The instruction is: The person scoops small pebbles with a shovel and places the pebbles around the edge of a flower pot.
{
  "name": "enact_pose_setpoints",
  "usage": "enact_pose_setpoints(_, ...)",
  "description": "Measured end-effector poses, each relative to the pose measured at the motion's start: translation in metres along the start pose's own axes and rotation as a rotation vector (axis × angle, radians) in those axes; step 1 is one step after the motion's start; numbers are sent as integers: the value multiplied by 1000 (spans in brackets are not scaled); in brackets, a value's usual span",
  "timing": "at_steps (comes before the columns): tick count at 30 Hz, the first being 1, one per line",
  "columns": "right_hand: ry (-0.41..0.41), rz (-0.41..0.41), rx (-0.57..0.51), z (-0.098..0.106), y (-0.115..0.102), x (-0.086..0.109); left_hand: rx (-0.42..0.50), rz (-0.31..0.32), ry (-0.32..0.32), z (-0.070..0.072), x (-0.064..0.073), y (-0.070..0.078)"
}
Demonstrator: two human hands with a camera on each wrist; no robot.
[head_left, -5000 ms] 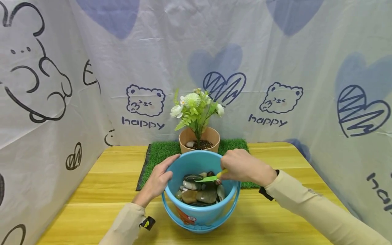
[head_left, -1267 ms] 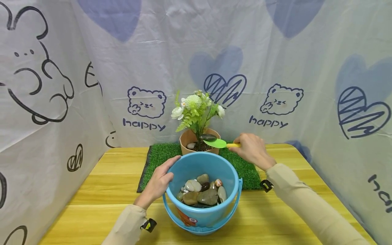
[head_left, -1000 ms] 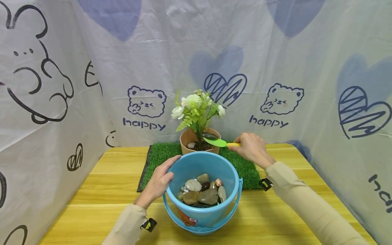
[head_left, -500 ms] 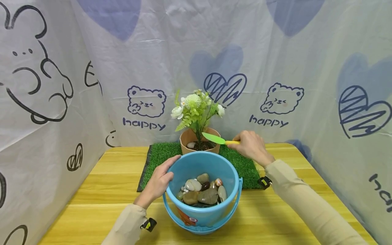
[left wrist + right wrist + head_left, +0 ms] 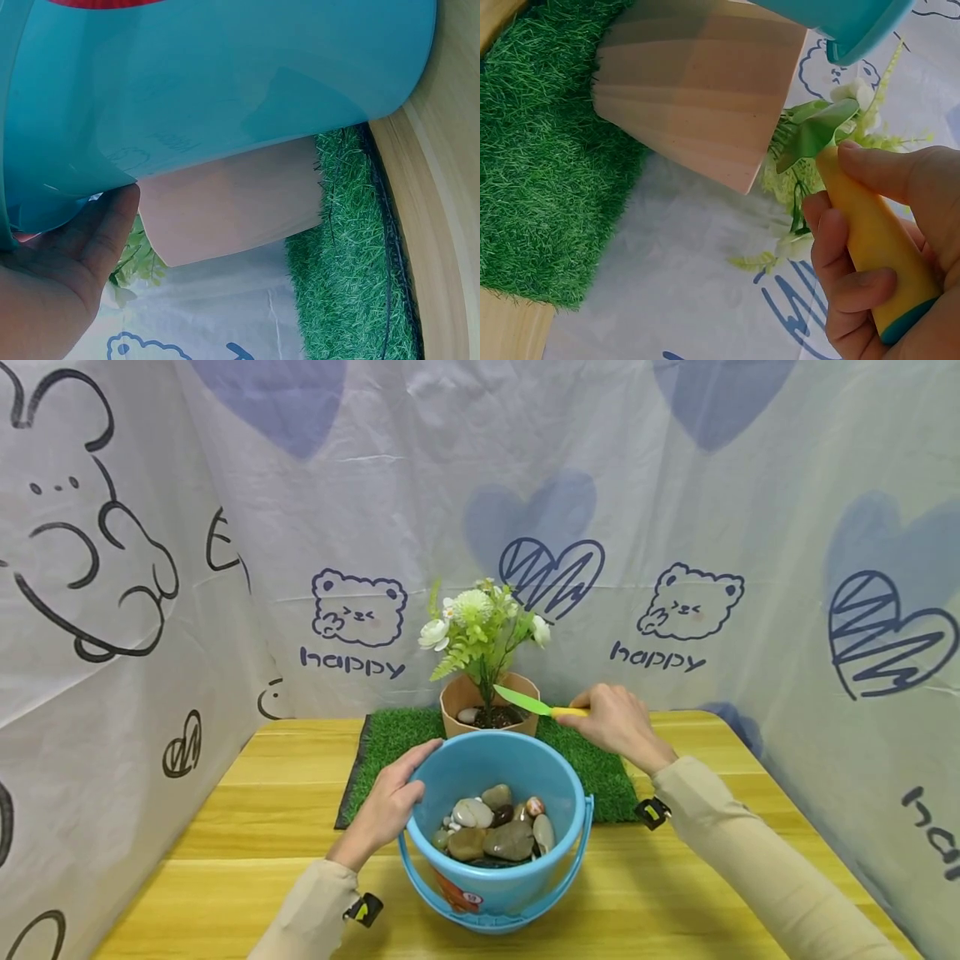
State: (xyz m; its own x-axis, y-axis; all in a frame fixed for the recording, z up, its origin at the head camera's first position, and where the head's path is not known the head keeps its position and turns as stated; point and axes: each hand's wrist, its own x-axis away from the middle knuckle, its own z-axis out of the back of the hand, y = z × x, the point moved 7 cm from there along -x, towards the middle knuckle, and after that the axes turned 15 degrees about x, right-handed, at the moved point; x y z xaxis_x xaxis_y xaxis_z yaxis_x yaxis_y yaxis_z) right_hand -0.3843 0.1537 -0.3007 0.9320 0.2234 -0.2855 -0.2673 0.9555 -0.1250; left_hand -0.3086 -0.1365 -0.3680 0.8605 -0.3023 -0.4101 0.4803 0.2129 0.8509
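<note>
My right hand (image 5: 615,722) grips the yellow handle of a small garden trowel (image 5: 874,236). Its green blade reaches over the near right rim of the peach flowerpot (image 5: 452,722), tipped on edge and bearing nothing. Inside the pot, a pale stone (image 5: 468,716) lies on dark soil to the left of the stems, and a dark stone (image 5: 513,714) shows at the right. My left hand (image 5: 386,802) holds the left rim of a blue bucket (image 5: 502,889), thumb at the inner side and fingers outside. Several smooth stones (image 5: 510,841) lie in the bucket.
White flowers and green leaves (image 5: 480,635) rise from the pot. It stands on a green artificial-grass mat (image 5: 600,777) at the back of the wooden table (image 5: 262,827). The bucket's handle (image 5: 577,860) hangs down in front. A printed cloth (image 5: 637,510) encloses the table.
The right hand has carried a dark stone on the trowel from the bucket to the pot. The blade has tipped and the stone has slid off into the pot. The left hand stays on the rim.
</note>
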Motion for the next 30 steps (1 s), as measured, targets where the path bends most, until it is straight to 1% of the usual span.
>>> enact_pose_setpoints(9,6,41,-31,3,-4,9,-1,8,-4,-1,0,0)
enact_pose_setpoints(25,82,102,-82,11,-11,31,-10,-7,-15,-1,-1,0)
enact_pose_setpoints(30,113,139,-86,15,-14,38,-4,-6,-18,-1,-1,0)
